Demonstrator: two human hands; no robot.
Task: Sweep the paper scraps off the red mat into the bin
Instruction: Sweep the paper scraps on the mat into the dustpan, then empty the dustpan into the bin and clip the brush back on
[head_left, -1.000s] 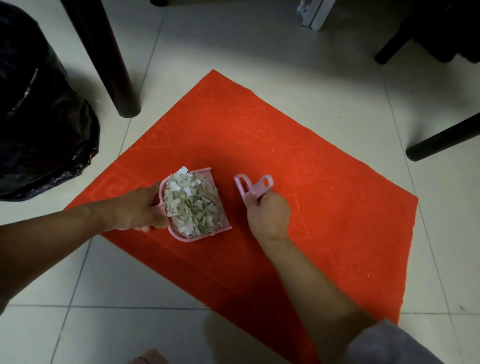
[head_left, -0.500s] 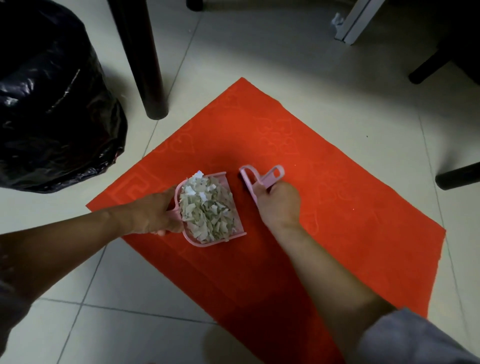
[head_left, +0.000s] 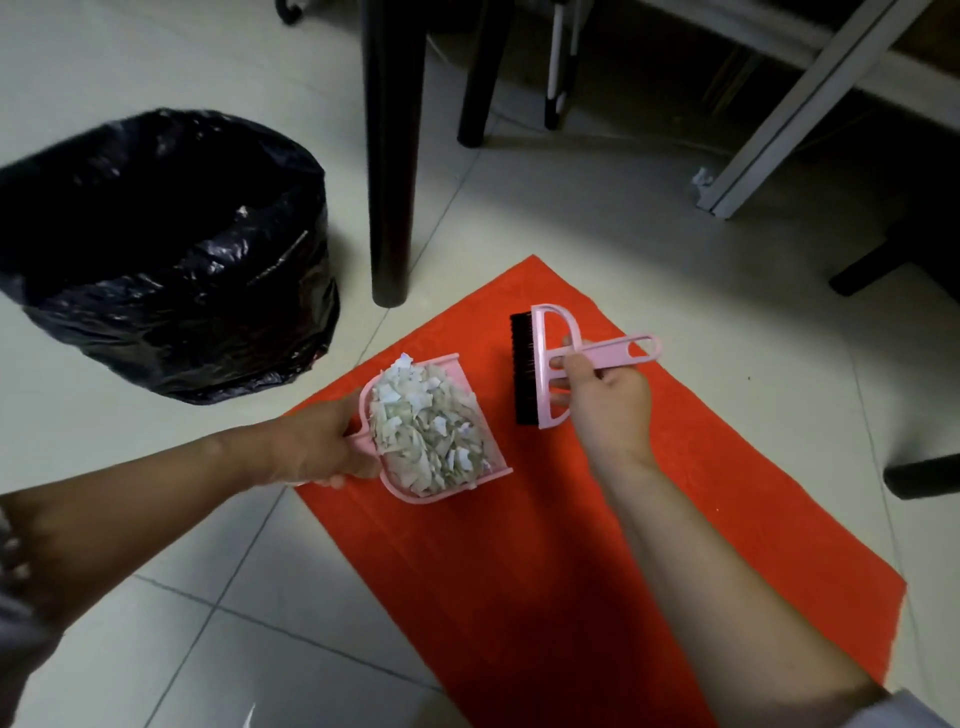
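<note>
Far left on the pale tiled floor: bin lined with crinkled black plastic, mouth open. Next, left hand curled round the handle of a pink dustpan, heaped with white and greenish paper scraps, over the near-left edge of the red mat. Then right hand gripping a pink brush, black bristles facing left, above the mat

Pale paper scraps heaped in pink dustpan, red mat, black-lined bin
</note>
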